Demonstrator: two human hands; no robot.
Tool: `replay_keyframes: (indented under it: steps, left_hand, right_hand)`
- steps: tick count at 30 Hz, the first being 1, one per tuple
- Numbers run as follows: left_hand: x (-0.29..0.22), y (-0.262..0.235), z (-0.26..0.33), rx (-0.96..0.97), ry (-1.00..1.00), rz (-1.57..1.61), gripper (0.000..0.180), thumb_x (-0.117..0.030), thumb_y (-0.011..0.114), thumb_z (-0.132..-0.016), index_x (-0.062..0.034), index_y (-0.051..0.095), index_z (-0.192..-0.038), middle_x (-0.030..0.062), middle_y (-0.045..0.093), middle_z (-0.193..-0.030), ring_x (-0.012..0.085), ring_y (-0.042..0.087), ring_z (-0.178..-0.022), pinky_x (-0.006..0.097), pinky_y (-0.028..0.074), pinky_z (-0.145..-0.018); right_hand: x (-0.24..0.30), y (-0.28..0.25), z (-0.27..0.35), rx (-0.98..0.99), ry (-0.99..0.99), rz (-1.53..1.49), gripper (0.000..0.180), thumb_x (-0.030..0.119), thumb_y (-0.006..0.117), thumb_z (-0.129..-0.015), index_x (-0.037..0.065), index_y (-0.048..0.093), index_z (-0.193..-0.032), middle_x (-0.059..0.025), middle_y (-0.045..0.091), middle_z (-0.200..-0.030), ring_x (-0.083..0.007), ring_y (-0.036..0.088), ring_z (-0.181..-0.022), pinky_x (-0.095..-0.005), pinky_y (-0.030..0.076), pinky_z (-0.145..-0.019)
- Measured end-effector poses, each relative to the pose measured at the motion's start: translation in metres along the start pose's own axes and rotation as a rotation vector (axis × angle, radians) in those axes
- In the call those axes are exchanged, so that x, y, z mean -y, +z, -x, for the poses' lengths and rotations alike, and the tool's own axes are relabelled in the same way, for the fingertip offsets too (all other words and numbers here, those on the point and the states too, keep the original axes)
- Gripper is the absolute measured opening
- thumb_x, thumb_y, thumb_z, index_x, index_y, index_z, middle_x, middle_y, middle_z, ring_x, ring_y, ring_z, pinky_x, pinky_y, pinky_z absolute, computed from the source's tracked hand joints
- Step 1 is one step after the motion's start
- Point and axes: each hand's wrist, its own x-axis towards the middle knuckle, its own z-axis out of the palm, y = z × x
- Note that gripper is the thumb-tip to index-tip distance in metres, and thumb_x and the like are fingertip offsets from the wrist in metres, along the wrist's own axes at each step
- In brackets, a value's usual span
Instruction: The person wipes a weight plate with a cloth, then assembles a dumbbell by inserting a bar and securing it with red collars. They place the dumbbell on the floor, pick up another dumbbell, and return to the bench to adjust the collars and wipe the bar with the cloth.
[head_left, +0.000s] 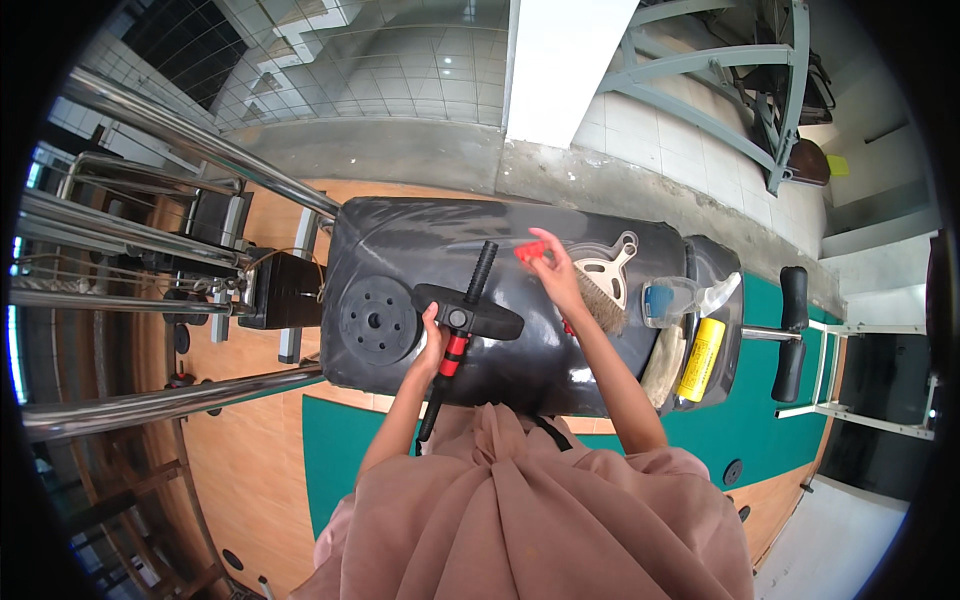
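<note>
My left hand is closed around a dumbbell bar at the edge of its black weight plate. The bar's bare threaded end points away from me, and its red-and-black grip points back toward my body. In my right hand, the fingers pinch a red dumbbell collar, held apart from the threaded end and to its right. A second black weight plate lies flat on the padded bench, left of my left hand. Beside my right forearm shows a small red piece, partly hidden.
Right of my forearm are a beige dustpan, a brush, a spray bottle, a pale cloth and a yellow cylindrical container. Chrome rails of a machine stand at the left. A white pillar rises beyond the bench.
</note>
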Motion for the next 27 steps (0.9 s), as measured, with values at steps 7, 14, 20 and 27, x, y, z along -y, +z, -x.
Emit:
replay_keyframes:
  steps: [7,14,20,27]
  left_hand:
    - [0.0,0.006,0.005,-0.07,-0.001,-0.004,0.104,-0.083,0.017,-0.073,0.001,0.034,-0.133,0.0144,0.038,-0.135,0.0248,0.038,-0.121,0.036,0.024,-0.104]
    - [0.005,0.005,0.004,-0.088,0.052,-0.017,0.103,-0.081,0.015,-0.075,0.0023,0.035,-0.132,0.0136,0.039,-0.133,0.0245,0.037,-0.122,0.035,0.023,-0.105]
    - [0.012,0.004,-0.003,-0.101,0.052,-0.035,0.102,-0.081,0.016,-0.075,0.0019,0.036,-0.131,0.0128,0.042,-0.13,0.0236,0.042,-0.116,0.034,0.027,-0.102]
    - [0.017,0.002,-0.015,-0.115,0.05,-0.024,0.095,-0.081,0.02,-0.075,-0.0015,0.045,-0.121,0.0098,0.052,-0.115,0.021,0.048,-0.102,0.032,0.034,-0.093]
  right_hand:
    - [-0.024,0.026,-0.044,0.197,-0.021,0.151,0.026,0.012,0.059,-0.088,0.0,0.055,-0.111,-0.0063,0.054,-0.114,-0.0127,0.058,-0.1,-0.0236,0.043,-0.087]
    - [-0.01,0.016,-0.036,0.288,0.007,0.113,0.03,0.019,0.058,-0.089,0.002,0.058,-0.114,-0.005,0.062,-0.108,-0.0117,0.057,-0.1,-0.028,0.047,-0.086]
    - [-0.007,0.011,-0.041,0.339,-0.014,0.322,0.032,0.023,0.054,-0.092,0.005,0.058,-0.118,-0.0072,0.06,-0.112,-0.0144,0.055,-0.105,-0.0276,0.047,-0.086]
    - [0.001,0.005,-0.05,0.272,0.185,0.158,0.038,0.033,0.044,-0.095,0.007,0.059,-0.116,-0.0048,0.05,-0.123,-0.0184,0.056,-0.104,-0.0324,0.045,-0.088]
